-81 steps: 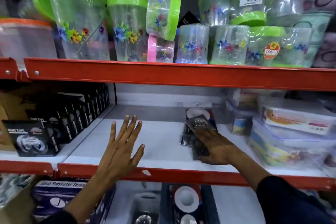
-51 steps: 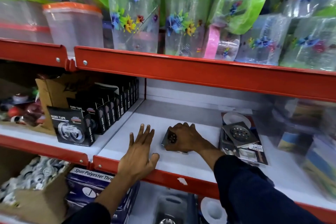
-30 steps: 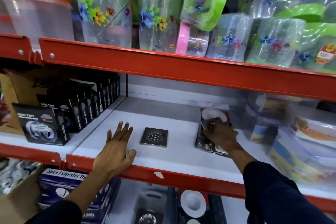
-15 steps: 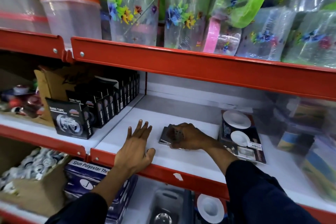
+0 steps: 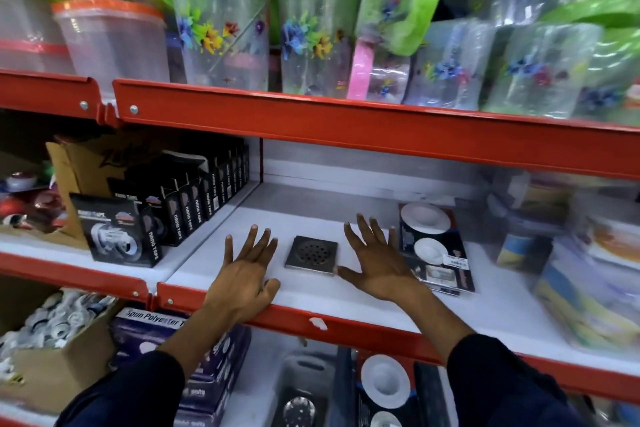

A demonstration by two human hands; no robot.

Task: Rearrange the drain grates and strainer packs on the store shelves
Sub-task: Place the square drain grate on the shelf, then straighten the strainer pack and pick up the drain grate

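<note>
White store shelf [image 5: 346,218], red front edge. Drain grate [image 5: 311,255] lies flat between left hand [image 5: 244,279] and right hand [image 5: 380,267], both splayed, empty. Strainer pack [image 5: 433,246] just right. Boxes [image 5: 166,218] apparently read "nano tape".

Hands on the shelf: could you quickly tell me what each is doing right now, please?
Left hand: open, flat on the shelf, holding nothing.
Right hand: open, fingers spread, holding nothing.

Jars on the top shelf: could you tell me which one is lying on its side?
The green-lidded jar resting on the pink-lidded one. Its lid faces right, while the neighbouring green-lidded jars stand upright.
</note>
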